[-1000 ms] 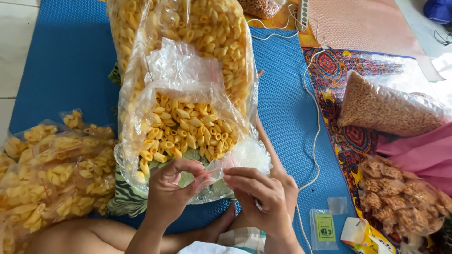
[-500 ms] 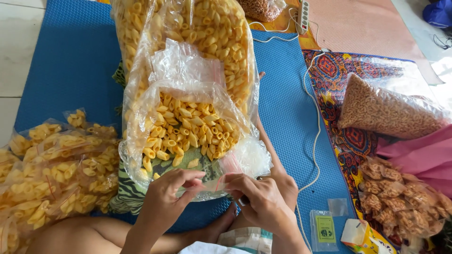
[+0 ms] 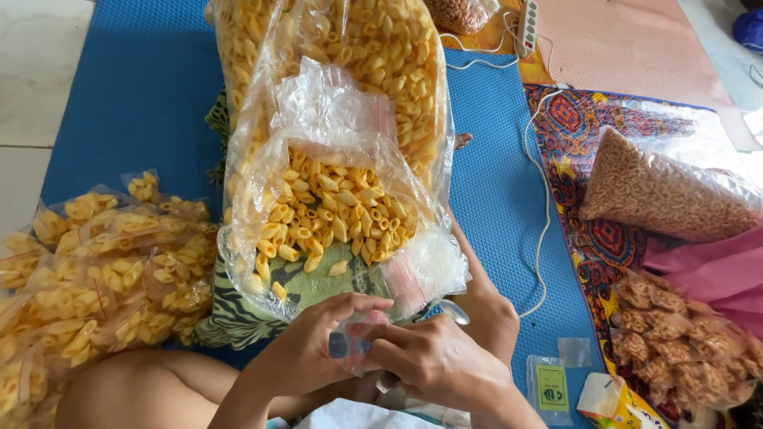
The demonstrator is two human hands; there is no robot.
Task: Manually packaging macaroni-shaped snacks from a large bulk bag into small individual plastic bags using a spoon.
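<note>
My left hand (image 3: 318, 342) and my right hand (image 3: 437, 361) meet low in the middle, both pinching a small clear plastic bag (image 3: 355, 338) between the fingertips. Just above them lies a big clear sack of yellow tube-shaped snacks (image 3: 334, 206), its mouth open toward me, resting on a green striped cloth (image 3: 238, 318). A second large sack of the same snacks (image 3: 350, 56) stands behind it. A metal spoon-like piece (image 3: 453, 310) peeks out by my right hand.
A pile of small filled snack packets (image 3: 95, 270) lies at the left on the blue mat (image 3: 135, 87). At the right are a sack of brown snacks (image 3: 660, 191), packets of brown chips (image 3: 668, 349), pink cloth, a white cable (image 3: 540, 230) and a power strip (image 3: 526, 24).
Both hands have drawn slightly down and closer together on the small bag; the view has shifted a little. The sacks have not moved.
</note>
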